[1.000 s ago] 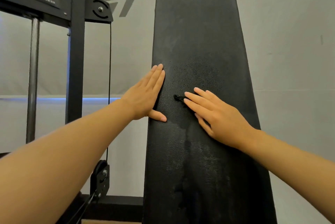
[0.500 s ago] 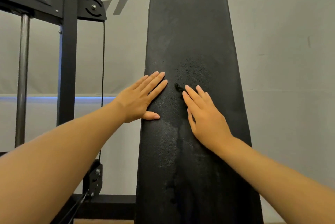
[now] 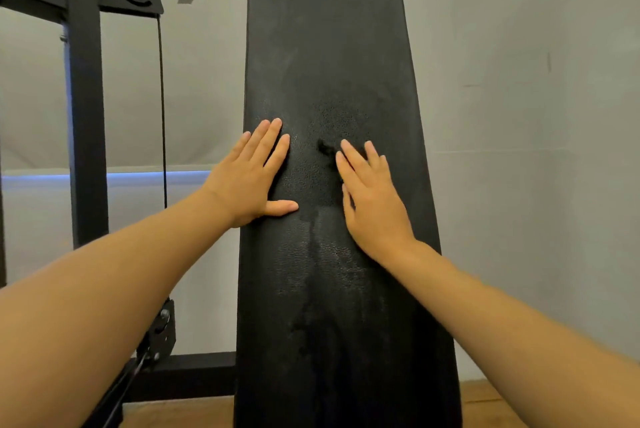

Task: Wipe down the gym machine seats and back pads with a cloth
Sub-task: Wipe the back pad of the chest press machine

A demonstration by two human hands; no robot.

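1. Black textured vinyl covers the tall, tapering back pad (image 3: 329,46), which stands upright at the centre of the view and is cut off by the top and bottom edges of the frame.
2. The left hand (image 3: 247,178) is laid flat against the pad's left edge, fingers straight and together, thumb stretched out to the right; nothing is gripped.
3. The right hand (image 3: 372,202) is pressed flat near the pad's middle, fingers straight; a small dark scrap (image 3: 325,147) shows just past its fingertips, and what it is cannot be told.
4. A bare strip of pad is left between the two hands, with a damp streak (image 3: 311,289) below it.
5. The black steel machine frame (image 3: 85,116) and a thin cable (image 3: 162,116) stand to the left, apart from the pad; a plain grey wall (image 3: 519,116) lies to the right.
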